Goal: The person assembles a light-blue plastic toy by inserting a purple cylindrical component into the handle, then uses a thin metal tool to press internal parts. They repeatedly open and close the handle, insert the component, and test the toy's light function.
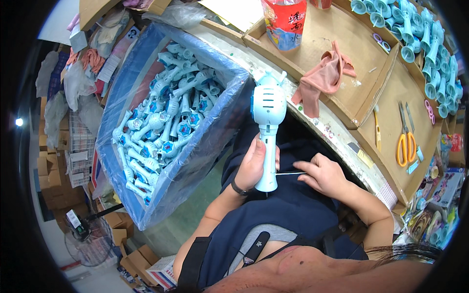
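My left hand [252,165] is wrapped round the handle of a light-blue plastic toy [269,105], held upright over my lap. It has a round head with slots, small ear-like knobs on top and a handle that flares at its lower end. My right hand [323,175] is beside it, thumb and fingertips pinching a thin white cord-like piece [290,173]. That piece reaches across to the handle's lower part; whether it is a cord or a rod I cannot tell. My left fingers are partly hidden behind the handle.
A blue bin [233,78] lined with clear plastic, at left, holds many similar toys [151,122]. On the cardboard-lined bench [337,110] lie a pink cloth [322,80], orange-handled scissors [406,146], a yellow-handled tool [377,129] and a red package [285,24]. More light-blue parts [435,53] are piled far right.
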The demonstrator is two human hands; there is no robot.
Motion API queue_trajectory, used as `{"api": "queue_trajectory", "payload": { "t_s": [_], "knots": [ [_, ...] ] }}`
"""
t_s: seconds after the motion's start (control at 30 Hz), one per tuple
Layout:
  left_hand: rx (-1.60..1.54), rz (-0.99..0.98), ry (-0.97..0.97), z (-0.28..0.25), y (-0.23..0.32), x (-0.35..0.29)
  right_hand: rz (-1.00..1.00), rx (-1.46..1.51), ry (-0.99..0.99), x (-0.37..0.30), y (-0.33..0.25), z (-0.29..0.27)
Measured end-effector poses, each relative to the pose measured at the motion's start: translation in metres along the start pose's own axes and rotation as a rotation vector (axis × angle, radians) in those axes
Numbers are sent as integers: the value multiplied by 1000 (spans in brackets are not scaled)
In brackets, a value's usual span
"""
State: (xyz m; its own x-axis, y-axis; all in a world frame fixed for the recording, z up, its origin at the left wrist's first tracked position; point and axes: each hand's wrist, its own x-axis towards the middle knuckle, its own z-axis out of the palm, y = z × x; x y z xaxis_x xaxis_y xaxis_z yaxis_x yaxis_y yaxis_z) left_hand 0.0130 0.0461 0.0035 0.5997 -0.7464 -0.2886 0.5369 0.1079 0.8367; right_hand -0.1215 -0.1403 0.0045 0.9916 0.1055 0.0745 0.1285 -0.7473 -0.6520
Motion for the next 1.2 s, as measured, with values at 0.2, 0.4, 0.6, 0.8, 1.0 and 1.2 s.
{"api": "queue_trajectory", "payload": {
  "t_s": [0.2,0.4,0.6,0.8,1.0,1.2],
  "knots": [
    [31,-19,-56,-1,-1,0,256,699,-428,8,7,-12],
    [26,56,17,-5,-1,2,-180,32,97,10,0,-8],
    [-5,-15,11,-8,3,1,-365,-189,254,14,8,-5],
    [110,42,-35,-7,2,1,208,329,-147,4,2,1],
    [178,-8,-91,0,0,-1,846,1309,-889,12,30,-7],
    [208,13,-40,-2,4,-2,-76,252,51,2,12,9]
  ]
}}
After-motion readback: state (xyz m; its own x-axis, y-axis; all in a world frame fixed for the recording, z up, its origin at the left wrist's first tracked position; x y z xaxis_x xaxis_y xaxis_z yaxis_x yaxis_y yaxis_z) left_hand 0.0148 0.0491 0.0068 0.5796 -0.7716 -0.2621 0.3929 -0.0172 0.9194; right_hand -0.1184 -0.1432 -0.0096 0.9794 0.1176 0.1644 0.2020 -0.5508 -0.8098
